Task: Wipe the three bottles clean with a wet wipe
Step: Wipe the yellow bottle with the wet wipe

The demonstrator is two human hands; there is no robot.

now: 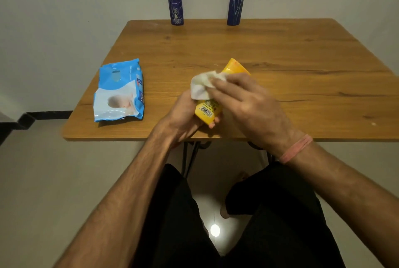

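Observation:
A yellow bottle (208, 111) lies tilted over the near part of the wooden table (280, 56), its top pointing away from me. My left hand (185, 114) grips its lower end from the left and below. My right hand (244, 99) lies over the bottle's middle and holds a crumpled white wet wipe (201, 86) against it. Two dark blue bottles stand upright at the table's far edge against the wall, one at the left (175, 3) and one at the right (235, 3), both well beyond my hands.
A blue and white pack of wet wipes (119, 91) lies flat on the table's left side. The wall rises right behind the far edge. My knees in dark trousers sit under the near edge, beside the table's metal legs.

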